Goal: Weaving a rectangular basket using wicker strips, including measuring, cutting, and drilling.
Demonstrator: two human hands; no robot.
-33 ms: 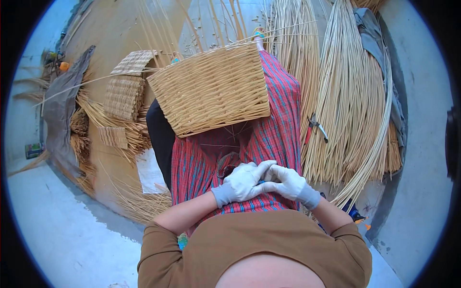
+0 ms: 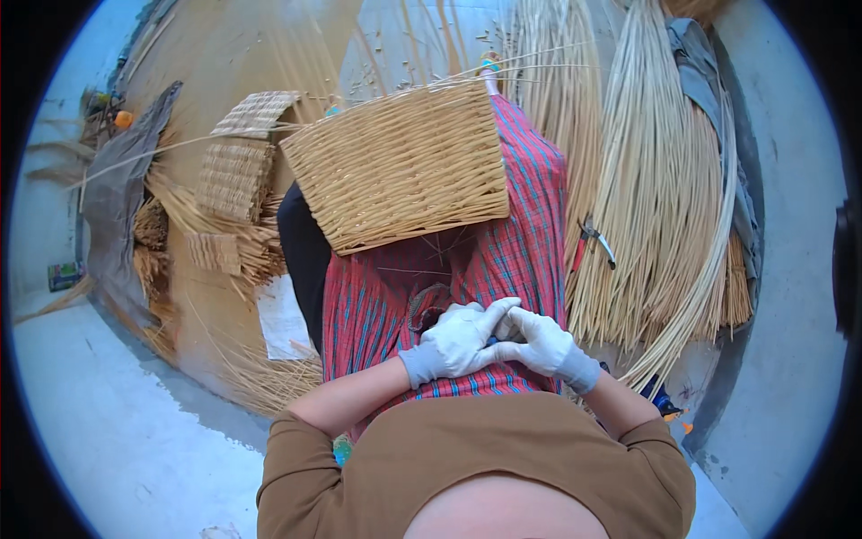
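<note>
My left hand [image 2: 456, 341] and my right hand [image 2: 539, 346], both in white gloves with grey cuffs, meet low over the red-and-blue checked cloth [image 2: 525, 225] on my lap. Their fingers are bent and touch. A small blue thing [image 2: 493, 340] shows between them, too hidden to make out. Beyond my hands, a woven rectangular panel [image 2: 395, 171] of tan strands lies tilted across my legs, with long loose strands at its far edge. Below its near edge, a dark curved thing [image 2: 424, 308] sits in the fold of the cloth.
Long pale strands [image 2: 655, 207] lie in bundles at the right, with red-handled pliers [image 2: 597, 242] on them. At the left are woven pieces [image 2: 233, 180], darker bundles [image 2: 151, 225], a grey sheet [image 2: 117, 207] and a white sheet [image 2: 285, 314]. Pale walls [image 2: 808, 135] curve round the sides.
The view has shifted very slightly, so the panel and the floor stand a little further right. My hands hold the same pose.
</note>
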